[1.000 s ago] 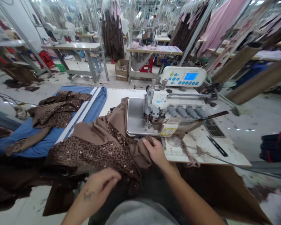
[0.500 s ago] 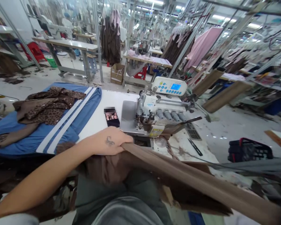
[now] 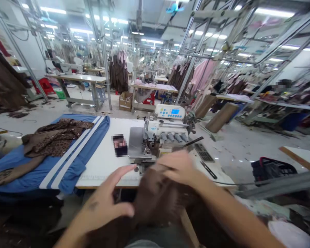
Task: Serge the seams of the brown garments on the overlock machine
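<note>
Two hands are at a bunch of brown cloth (image 3: pixel 156 203) just off the edge of the counter (image 3: pixel 105 175), in front of an overlock sewing machine (image 3: pixel 161 132). The right hand (image 3: pixel 178 167) curls over its top, gripping it; the left hand (image 3: pixel 103 208) is open, fingers spread, thumb against the cloth's side.

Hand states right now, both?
Left hand: open, against the brown fabric.
Right hand: curled over the fabric; grip too blurred to tell.
</note>
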